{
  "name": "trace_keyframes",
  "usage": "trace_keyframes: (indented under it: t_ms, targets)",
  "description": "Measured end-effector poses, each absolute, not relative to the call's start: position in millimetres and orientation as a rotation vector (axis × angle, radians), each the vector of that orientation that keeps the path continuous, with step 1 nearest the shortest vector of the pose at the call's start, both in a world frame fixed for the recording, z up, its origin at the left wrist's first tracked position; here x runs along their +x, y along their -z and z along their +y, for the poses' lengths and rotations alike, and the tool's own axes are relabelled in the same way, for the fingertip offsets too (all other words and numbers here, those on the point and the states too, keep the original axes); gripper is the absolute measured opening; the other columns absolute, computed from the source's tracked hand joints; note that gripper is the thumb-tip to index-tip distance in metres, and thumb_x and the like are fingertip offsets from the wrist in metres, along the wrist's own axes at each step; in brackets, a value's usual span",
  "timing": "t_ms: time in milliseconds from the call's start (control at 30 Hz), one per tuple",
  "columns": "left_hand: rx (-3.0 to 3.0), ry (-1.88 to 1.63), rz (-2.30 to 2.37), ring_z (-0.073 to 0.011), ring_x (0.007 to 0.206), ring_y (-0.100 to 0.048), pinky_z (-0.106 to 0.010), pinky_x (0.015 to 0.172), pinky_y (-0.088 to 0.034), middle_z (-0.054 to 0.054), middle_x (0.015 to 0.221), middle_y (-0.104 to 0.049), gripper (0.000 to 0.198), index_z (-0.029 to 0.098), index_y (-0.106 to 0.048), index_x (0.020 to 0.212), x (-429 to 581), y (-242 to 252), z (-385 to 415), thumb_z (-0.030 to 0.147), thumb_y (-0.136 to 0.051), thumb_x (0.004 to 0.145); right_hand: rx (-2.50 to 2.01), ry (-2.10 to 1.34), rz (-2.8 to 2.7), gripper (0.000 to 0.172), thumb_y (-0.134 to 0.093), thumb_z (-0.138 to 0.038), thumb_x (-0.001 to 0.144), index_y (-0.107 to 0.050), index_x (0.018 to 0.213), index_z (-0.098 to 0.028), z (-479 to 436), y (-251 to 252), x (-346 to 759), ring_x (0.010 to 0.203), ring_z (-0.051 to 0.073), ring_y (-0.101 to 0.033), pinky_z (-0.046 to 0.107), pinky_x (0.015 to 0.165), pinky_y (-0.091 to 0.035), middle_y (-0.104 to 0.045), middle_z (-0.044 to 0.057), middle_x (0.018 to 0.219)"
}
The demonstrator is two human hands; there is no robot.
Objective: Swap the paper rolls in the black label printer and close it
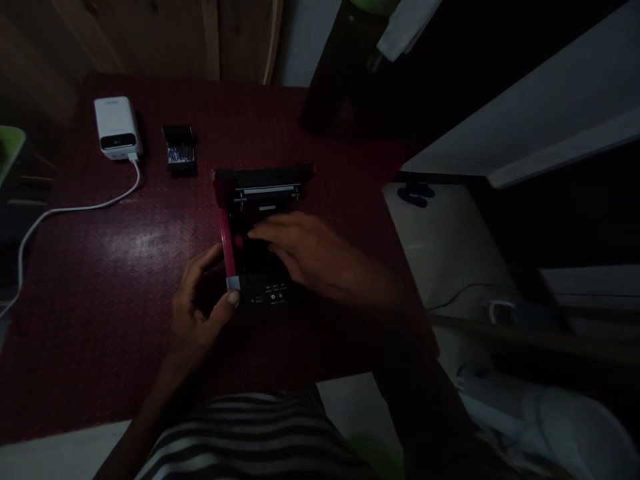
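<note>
A black and red device that looks like a small label printer (273,297) stands on the table with its lid (265,177) raised at the back. Printed symbols mark its front panel. My left hand (197,300) grips the left side wall, thumb on the grey front corner and fingers around the outside. Over the open compartment is my right hand (300,247), its fingers stretched down into the dark inside; what the fingertips touch is hidden. Behind and to the left lies a small black cartridge-like piece (180,150) with a roll at one end, apart from both hands.
A white power bank (116,127) with a lit display sits at the back left, its white cable (90,207) running off the left edge. A tall dark bottle (340,67) stands at the back of the red patterned table (125,247). Slippers (416,193) lie on the floor.
</note>
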State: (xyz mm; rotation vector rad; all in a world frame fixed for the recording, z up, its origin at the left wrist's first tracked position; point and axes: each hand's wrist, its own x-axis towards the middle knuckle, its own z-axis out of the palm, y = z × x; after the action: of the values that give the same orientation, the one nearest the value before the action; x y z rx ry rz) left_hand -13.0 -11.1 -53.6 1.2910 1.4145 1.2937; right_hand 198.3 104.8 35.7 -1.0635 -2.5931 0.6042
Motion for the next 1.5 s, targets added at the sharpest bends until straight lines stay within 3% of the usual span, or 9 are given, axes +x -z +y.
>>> trace_keyframes:
  t_ms: [100, 200, 333, 500, 667, 800, 900, 1033, 1500]
  targets:
    - [1.266, -1.269, 1.431, -0.0376, 0.154, -0.067, -0.056, 0.131, -0.054, -0.009, 0.163, -0.07, 0.061, 0.036, -0.074, 0.16, -12, 49, -14, 0.051, -0.087, 0.103, -0.842, -0.862, -2.634, 0.034, -0.066, -0.001, 0.109, -0.086, 0.12, -0.027, 101, -42, 212, 0.115, 0.022, -0.081, 0.039, 0.106, -0.065, -0.089, 0.001, 0.124]
    - [1.18, -1.253, 1.396, -0.0377, 0.152, -0.069, -0.056, 0.13, -0.056, -0.009, 0.163, -0.073, 0.056, 0.035, -0.075, 0.159, -13, 41, -13, 0.052, -0.083, 0.106, -0.83, -0.897, -2.632, 0.025, -0.069, -0.003, 0.11, -0.085, 0.108, -0.022, 99, -39, 214, 0.107, 0.022, -0.077, 0.039, 0.101, -0.063, -0.089, 0.002, 0.113]
    - [1.177, -1.438, 1.404, -0.0365, 0.144, -0.075, -0.052, 0.119, -0.063, -0.009, 0.158, -0.077, 0.052, 0.033, -0.08, 0.151, -23, 29, 14, 0.059, -0.083, 0.106, -0.837, -0.736, -2.58, 0.024, -0.067, -0.009, 0.114, -0.082, 0.099, -0.021, 93, -27, 214, 0.095, 0.02, -0.071, 0.036, 0.09, -0.061, -0.083, 0.003, 0.099]
    - [1.364, -1.503, 1.356, -0.0372, 0.159, -0.063, -0.057, 0.133, -0.05, -0.008, 0.17, -0.069, 0.067, 0.028, -0.074, 0.159, -29, 6, 71, 0.069, -0.08, 0.107, -0.853, -0.346, -2.373, 0.027, -0.065, -0.008, 0.114, -0.082, 0.097, -0.021, 72, -15, 215, 0.092, 0.022, -0.069, 0.037, 0.086, -0.063, -0.081, 0.006, 0.098]
    - [1.366, -1.508, 1.347, -0.0278, 0.129, -0.076, -0.047, 0.119, -0.059, -0.005, 0.133, -0.085, 0.049, 0.022, -0.088, 0.135, -14, -7, 77, 0.063, -0.067, 0.117, -0.925, -0.038, -2.238, 0.029, -0.066, -0.002, 0.111, -0.085, 0.107, -0.023, 44, -7, 214, 0.106, 0.025, -0.077, 0.039, 0.088, -0.066, -0.087, 0.009, 0.111]
    - [1.253, -1.524, 1.441, -0.0305, 0.138, -0.076, -0.05, 0.125, -0.058, -0.006, 0.135, -0.086, 0.028, 0.024, -0.087, 0.097, -5, 2, 54, 0.049, -0.083, 0.109, -0.99, 0.062, -2.192, 0.025, -0.072, -0.004, 0.109, -0.085, 0.113, -0.026, 27, -1, 214, 0.133, 0.03, -0.077, 0.046, 0.107, -0.066, -0.088, 0.011, 0.139]
    - [1.146, -1.473, 1.463, -0.0352, 0.152, -0.071, -0.052, 0.127, -0.06, -0.005, 0.153, -0.08, 0.035, 0.03, -0.086, 0.118, -2, 14, 39, 0.051, -0.098, 0.094, -1.041, 0.003, -2.194, 0.028, -0.071, -0.007, 0.111, -0.085, 0.112, -0.031, 24, 5, 213, 0.148, 0.031, -0.074, 0.053, 0.116, -0.063, -0.082, 0.007, 0.156]
    - [1.059, -1.333, 1.417, -0.038, 0.149, -0.074, -0.049, 0.119, -0.067, -0.01, 0.16, -0.077, 0.066, 0.032, -0.078, 0.15, -3, 24, 27, 0.057, -0.099, 0.092, -1.014, -0.05, -2.143, 0.028, -0.067, -0.007, 0.114, -0.087, 0.112, -0.027, 27, 12, 210, 0.133, 0.029, -0.085, 0.05, 0.112, -0.067, -0.09, 0.009, 0.14]
    - [1.102, -1.293, 1.385, -0.0389, 0.158, -0.067, -0.045, 0.115, -0.068, -0.01, 0.165, -0.074, 0.065, 0.03, -0.077, 0.157, -4, 24, 23, 0.054, -0.094, 0.098, -1.031, -0.077, -2.12, 0.023, -0.067, -0.006, 0.113, -0.085, 0.123, -0.017, 25, 12, 206, 0.129, 0.028, -0.087, 0.044, 0.113, -0.07, -0.092, 0.013, 0.132]
